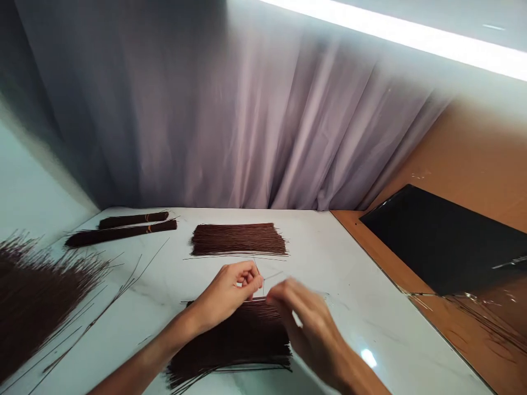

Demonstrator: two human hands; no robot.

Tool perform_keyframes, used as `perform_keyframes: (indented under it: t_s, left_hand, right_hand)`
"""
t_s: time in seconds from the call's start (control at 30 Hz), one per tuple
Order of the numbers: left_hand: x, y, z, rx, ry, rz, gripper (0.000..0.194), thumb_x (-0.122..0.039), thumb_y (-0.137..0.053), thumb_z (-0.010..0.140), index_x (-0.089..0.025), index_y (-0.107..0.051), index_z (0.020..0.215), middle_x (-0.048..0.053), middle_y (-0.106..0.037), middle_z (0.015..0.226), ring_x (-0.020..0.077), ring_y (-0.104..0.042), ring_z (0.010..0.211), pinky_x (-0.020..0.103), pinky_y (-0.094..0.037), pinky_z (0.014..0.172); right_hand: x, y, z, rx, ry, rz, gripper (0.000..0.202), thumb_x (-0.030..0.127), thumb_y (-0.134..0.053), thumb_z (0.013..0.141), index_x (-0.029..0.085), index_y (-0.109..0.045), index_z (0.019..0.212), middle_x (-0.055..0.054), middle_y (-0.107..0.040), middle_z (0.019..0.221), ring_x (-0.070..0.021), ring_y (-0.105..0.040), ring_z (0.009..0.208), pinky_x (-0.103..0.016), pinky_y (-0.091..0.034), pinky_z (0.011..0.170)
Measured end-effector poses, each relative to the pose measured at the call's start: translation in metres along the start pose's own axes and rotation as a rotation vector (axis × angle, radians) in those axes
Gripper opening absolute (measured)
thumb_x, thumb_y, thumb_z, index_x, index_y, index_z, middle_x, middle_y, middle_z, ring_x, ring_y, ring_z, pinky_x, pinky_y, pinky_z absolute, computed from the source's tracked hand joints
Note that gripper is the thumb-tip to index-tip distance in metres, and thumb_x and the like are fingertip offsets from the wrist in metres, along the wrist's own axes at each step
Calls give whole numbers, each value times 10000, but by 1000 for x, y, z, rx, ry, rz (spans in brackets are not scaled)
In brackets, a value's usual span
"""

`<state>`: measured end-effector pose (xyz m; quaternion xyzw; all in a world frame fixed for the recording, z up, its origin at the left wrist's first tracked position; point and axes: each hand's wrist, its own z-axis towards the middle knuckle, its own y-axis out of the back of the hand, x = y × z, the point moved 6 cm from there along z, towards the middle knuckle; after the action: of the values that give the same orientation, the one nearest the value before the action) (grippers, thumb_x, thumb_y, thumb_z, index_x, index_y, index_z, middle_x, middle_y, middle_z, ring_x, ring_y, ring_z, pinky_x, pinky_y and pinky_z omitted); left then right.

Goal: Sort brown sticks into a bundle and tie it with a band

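My left hand [241,282] is closed in a pinch on a thin brown stick [256,265], which pokes up past its fingertips. Just to the right, my right hand [307,312] has its fingers drawn together, smeared by motion; what they hold, if anything, I cannot make out. A faint thin strand shows in the gap between the hands. Beneath both hands lies a wide pile of thin dark brown sticks [234,345], partly covered by my forearm and fingers. Farther back, a flat row of similar sticks [239,240] rests on the white table [325,247].
Two banded bundles of brown sticks [123,233] lie at the back left. A large loose heap [37,307] fills the left side, with bent strands [111,302] beside it. A black panel [444,236] stands at the right by a brown surface. Grey curtains [247,109] hang behind.
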<state>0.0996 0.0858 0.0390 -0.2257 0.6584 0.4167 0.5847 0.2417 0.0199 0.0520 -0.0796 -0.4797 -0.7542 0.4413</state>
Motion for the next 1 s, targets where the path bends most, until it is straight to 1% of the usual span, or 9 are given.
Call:
perform_keyframes:
  t_s: [0.07,0.13,0.27,0.4,0.53,0.6,0.73,0.87,1.0]
  left_hand:
    - [-1,10,2,-52,-5,-28,299,-440,-617,912,-181,-627,765,-44,-517,635,120,-476,604,238,-354,598]
    - [-1,14,1,-40,14,-73,318,-472,-627,902,-180,-640,776,-53,-491,603,111,-418,565,234,-311,556]
    - [0,14,-5,35,108,-153,337,-505,-607,912,-189,-640,800,-65,-454,577,99,-299,519,234,-222,500]
    - [1,15,-5,75,78,-104,340,-518,-593,932,-193,-634,840,-73,-435,570,104,-306,540,239,-225,525]
    - [8,19,-2,81,68,-39,334,-526,-578,947,-198,-646,952,-91,-406,540,109,-308,544,242,-220,540]
    - [12,21,-1,84,69,-10,342,-533,-581,943,-200,-652,961,-94,-392,540,111,-313,547,243,-224,550]
    - [19,22,2,81,57,37,345,-528,-588,934,-197,-630,847,-94,-368,542,111,-319,546,247,-255,577]
    - [21,18,3,121,36,81,331,-503,-573,943,-199,-611,820,-78,-425,564,126,-388,577,256,-321,621]
    - [16,17,1,95,23,147,301,-459,-544,965,-197,-612,835,-53,-515,582,146,-446,640,256,-333,634]
  right_hand:
    - [-7,-16,-13,35,-73,65,217,228,-426,1044,240,-627,963,-43,-628,802,-175,-557,672,-299,-437,609]
    - [-21,-21,-18,55,-169,113,225,296,-439,1051,241,-617,925,-41,-641,806,-172,-550,665,-300,-442,610]
    - [-46,6,-7,87,-277,99,292,426,-469,1043,248,-643,891,-41,-667,829,-191,-569,735,-329,-467,678]
    - [-54,41,-1,119,-266,15,287,462,-507,1025,259,-653,884,-37,-664,846,-221,-577,822,-393,-457,799]
    - [-60,59,-1,69,-256,-20,273,448,-517,1026,262,-661,888,-40,-666,904,-227,-565,864,-425,-420,862]
    - [-62,62,0,44,-265,4,288,455,-509,1028,259,-664,886,-47,-661,920,-229,-562,880,-419,-426,864]
    - [-64,63,2,8,-253,49,322,461,-498,1030,245,-669,863,-52,-645,894,-223,-559,856,-396,-451,829]
    - [-68,61,1,-5,-241,59,310,442,-508,1030,245,-666,849,-48,-638,887,-222,-559,861,-384,-453,813]
    - [-75,58,-3,34,-269,85,319,456,-520,1023,241,-667,837,-39,-644,888,-219,-568,872,-376,-449,822]
